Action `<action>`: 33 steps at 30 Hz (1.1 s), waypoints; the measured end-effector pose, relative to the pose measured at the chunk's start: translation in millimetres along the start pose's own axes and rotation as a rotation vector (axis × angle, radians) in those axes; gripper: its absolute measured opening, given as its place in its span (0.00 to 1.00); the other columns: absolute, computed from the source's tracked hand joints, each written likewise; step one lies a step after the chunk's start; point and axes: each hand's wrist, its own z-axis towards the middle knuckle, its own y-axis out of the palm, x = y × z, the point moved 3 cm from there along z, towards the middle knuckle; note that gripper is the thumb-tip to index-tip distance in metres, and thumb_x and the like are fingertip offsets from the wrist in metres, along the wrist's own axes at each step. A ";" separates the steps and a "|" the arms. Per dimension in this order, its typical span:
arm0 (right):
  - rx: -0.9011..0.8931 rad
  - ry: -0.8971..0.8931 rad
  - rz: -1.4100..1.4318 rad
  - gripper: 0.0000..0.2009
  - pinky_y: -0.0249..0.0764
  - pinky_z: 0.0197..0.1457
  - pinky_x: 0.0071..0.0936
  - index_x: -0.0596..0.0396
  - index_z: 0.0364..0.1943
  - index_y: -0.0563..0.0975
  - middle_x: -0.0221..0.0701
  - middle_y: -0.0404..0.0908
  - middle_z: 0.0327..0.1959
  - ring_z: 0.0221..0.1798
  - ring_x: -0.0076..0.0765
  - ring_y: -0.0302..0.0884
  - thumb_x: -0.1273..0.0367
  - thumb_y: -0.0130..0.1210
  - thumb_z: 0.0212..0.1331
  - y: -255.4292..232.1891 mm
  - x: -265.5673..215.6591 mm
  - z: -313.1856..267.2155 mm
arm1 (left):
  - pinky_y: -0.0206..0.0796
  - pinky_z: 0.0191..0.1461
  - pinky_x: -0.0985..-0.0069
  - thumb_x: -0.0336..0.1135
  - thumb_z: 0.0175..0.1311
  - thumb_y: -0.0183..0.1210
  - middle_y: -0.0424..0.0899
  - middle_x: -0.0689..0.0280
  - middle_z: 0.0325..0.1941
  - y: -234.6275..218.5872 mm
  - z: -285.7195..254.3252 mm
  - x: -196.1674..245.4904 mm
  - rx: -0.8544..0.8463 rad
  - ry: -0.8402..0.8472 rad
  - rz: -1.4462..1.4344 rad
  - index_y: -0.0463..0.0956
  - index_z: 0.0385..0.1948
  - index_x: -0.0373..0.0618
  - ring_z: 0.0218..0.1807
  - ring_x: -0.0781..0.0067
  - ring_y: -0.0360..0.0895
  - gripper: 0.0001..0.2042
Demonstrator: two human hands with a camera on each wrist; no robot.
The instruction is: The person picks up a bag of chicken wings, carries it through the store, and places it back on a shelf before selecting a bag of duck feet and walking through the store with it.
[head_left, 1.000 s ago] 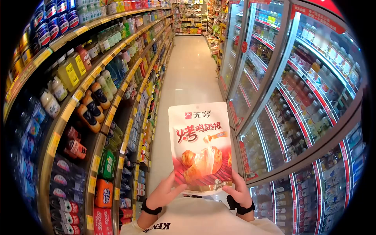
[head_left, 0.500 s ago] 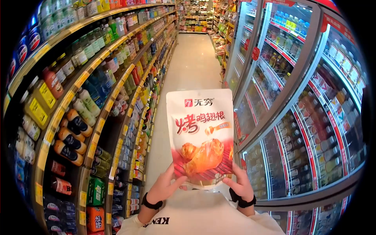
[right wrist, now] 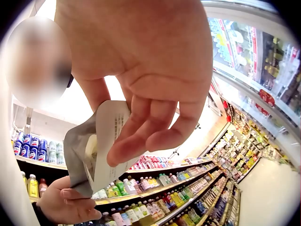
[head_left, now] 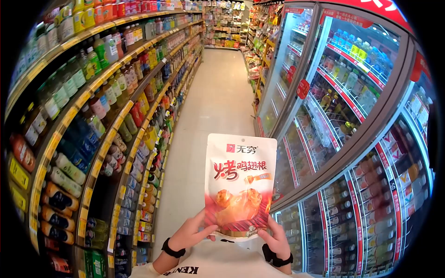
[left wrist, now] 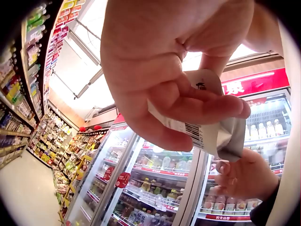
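Note:
A red and white snack pouch (head_left: 239, 185) with a roast chicken picture stands upright in front of my chest. My left hand (head_left: 193, 233) pinches its lower left corner, thumb on the front. My right hand (head_left: 274, 236) pinches the lower right corner. In the left wrist view the left hand (left wrist: 174, 89) curls round the silver back of the pouch (left wrist: 214, 136), with the right hand (left wrist: 244, 176) below. In the right wrist view the right hand (right wrist: 141, 89) grips the pouch (right wrist: 101, 146), and the left hand (right wrist: 66, 202) shows beneath.
Shelves of drink bottles (head_left: 92, 120) line the left of the aisle. Glass-door coolers (head_left: 343, 120) full of bottles line the right. A pale tiled floor (head_left: 218, 92) runs ahead between them to more shelves (head_left: 225, 23) at the far end.
The pouch sits lower in the view than before, and the shelves and coolers have slid past as I move along the aisle. Both hands keep the same hold.

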 end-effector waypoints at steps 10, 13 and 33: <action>-0.019 -0.078 -0.116 0.21 0.64 0.52 0.27 0.64 0.52 0.66 0.41 0.75 0.45 0.49 0.37 0.71 0.74 0.53 0.52 17.2 18.7 163.6 | 0.67 0.26 0.83 0.32 0.55 0.59 0.78 0.64 0.34 -118.1 123.2 10.2 -0.202 -0.015 0.213 0.69 0.44 0.35 0.24 0.79 0.76 0.17; -0.081 -0.213 -0.127 0.18 0.66 0.45 0.30 0.64 0.48 0.69 0.41 0.75 0.40 0.42 0.43 0.72 0.74 0.53 0.51 30.0 6.3 226.5 | 0.66 0.26 0.85 0.30 0.53 0.60 0.79 0.65 0.32 -149.8 151.2 43.6 -0.121 0.104 0.087 0.74 0.38 0.36 0.24 0.81 0.75 0.12; -0.520 0.005 0.069 0.20 0.64 0.53 0.34 0.58 0.46 0.71 0.41 0.72 0.47 0.49 0.47 0.70 0.63 0.56 0.50 50.2 67.3 511.3 | 0.70 0.26 0.81 0.22 0.53 0.56 0.76 0.61 0.41 -300.6 346.0 33.3 0.009 0.004 -0.137 0.62 0.49 0.35 0.26 0.78 0.75 0.20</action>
